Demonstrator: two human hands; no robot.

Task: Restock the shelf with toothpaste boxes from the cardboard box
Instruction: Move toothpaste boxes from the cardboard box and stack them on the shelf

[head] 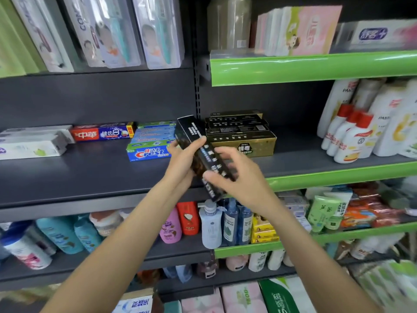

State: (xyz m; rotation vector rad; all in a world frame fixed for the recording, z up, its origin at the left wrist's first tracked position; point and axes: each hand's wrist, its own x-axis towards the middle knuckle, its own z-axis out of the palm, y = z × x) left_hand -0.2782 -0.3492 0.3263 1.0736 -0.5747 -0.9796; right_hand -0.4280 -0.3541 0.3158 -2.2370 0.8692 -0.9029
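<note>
Holding one black toothpaste box (pixel 204 155) between both hands, the person stands before the grey shelf (pixel 94 177), as the head view shows. The left hand (pixel 184 160) grips the box from the left with fingers curled over its upper face; the right hand (pixel 234 175) pinches its lower right side, thumb under and fingers across. The box is tilted, its far end toward the shelf back, and hangs above the shelf's front edge, not yet set down.

Progress, as judged: a stack of black and gold toothpaste boxes (pixel 240 134) already lies at the middle of the shelf, beside the upright post, so restocking is under way; this box remains to be placed. The cardboard box is not in view, so what is left cannot be told.

Room: the shelf front is bare from its left part to the hands. Crest boxes (pixel 149 150) lie just left of the held box; shampoo bottles (pixel 352 136) stand well apart toward the right edge. The green shelf lip (pixel 316 68) overhead limits height.
</note>
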